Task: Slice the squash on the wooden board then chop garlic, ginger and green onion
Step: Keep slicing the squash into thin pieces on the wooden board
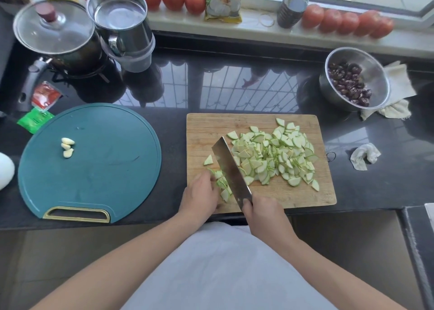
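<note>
A heap of thin green-edged squash slices (279, 154) covers the right half of the wooden board (204, 131). My right hand (263, 213) grips the handle of a cleaver (229, 166), whose blade slants across the board's left part. Left of the blade, my left hand (199, 197) holds down a small remaining bunch of squash pieces (222, 184) with curled fingers. One loose slice (208, 160) lies just above that hand. Three peeled garlic cloves (67, 147) sit on the round teal board (94, 168) at the left.
A lidded pot (56, 32) and steel cup (119, 18) stand at back left. A steel bowl of dark beans (352, 79) sits on a cloth at back right. A crumpled tissue (364, 156) lies right of the wooden board. Tomatoes (347, 21) line the windowsill.
</note>
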A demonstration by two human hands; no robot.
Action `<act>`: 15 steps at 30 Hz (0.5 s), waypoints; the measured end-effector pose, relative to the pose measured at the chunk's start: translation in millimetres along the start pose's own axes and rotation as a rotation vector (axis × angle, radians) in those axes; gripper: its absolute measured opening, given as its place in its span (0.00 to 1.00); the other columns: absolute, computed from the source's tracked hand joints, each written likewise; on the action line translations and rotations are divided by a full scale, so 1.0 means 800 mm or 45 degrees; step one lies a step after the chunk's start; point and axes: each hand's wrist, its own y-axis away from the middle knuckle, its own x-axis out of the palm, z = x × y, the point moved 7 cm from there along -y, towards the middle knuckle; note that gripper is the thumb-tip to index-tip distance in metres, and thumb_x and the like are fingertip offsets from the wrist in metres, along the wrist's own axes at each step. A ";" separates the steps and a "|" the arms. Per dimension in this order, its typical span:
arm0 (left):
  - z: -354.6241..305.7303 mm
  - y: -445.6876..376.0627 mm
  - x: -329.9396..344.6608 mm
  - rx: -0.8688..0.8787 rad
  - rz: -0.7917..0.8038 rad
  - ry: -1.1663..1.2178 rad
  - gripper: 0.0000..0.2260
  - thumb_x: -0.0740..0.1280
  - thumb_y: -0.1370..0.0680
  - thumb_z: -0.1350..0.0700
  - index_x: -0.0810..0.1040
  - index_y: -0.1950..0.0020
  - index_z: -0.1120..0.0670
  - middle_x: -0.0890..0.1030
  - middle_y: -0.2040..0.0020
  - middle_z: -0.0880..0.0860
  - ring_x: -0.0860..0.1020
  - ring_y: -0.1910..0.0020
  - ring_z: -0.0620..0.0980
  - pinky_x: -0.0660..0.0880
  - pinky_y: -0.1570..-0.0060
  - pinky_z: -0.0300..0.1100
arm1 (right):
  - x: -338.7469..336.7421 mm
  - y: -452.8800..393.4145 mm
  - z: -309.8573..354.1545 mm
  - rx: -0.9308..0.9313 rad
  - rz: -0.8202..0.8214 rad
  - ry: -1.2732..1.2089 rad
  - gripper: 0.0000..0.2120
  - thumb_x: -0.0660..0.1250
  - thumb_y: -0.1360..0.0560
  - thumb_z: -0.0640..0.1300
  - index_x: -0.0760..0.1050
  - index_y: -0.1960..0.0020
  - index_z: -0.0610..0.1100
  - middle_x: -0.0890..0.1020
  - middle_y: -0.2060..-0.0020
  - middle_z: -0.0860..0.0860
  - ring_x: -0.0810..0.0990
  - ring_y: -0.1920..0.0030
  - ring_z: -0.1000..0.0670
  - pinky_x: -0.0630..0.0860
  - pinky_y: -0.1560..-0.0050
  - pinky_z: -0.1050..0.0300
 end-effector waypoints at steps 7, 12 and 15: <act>-0.012 -0.003 -0.005 0.118 -0.077 -0.076 0.04 0.63 0.18 0.49 0.72 0.47 0.48 0.74 0.49 0.45 0.75 0.56 0.49 0.71 0.58 0.46 | -0.004 0.006 -0.009 0.011 -0.011 -0.090 0.16 0.57 0.20 0.48 0.64 0.66 0.46 0.70 0.76 0.52 0.65 0.75 0.51 0.59 0.74 0.57; -0.045 -0.017 -0.016 0.247 -0.102 0.155 0.04 0.63 0.17 0.49 0.74 0.49 0.48 0.75 0.51 0.43 0.76 0.55 0.46 0.74 0.56 0.46 | -0.018 0.003 -0.010 -0.015 -0.076 -0.138 0.14 0.58 0.21 0.47 0.66 0.65 0.47 0.72 0.76 0.52 0.67 0.76 0.51 0.63 0.74 0.56; -0.060 -0.037 -0.014 0.221 -0.074 0.223 0.04 0.64 0.17 0.51 0.74 0.52 0.47 0.78 0.53 0.44 0.76 0.54 0.46 0.76 0.55 0.46 | -0.032 -0.004 -0.016 0.017 -0.122 -0.203 0.14 0.58 0.21 0.48 0.70 0.62 0.44 0.75 0.74 0.48 0.71 0.74 0.49 0.68 0.71 0.53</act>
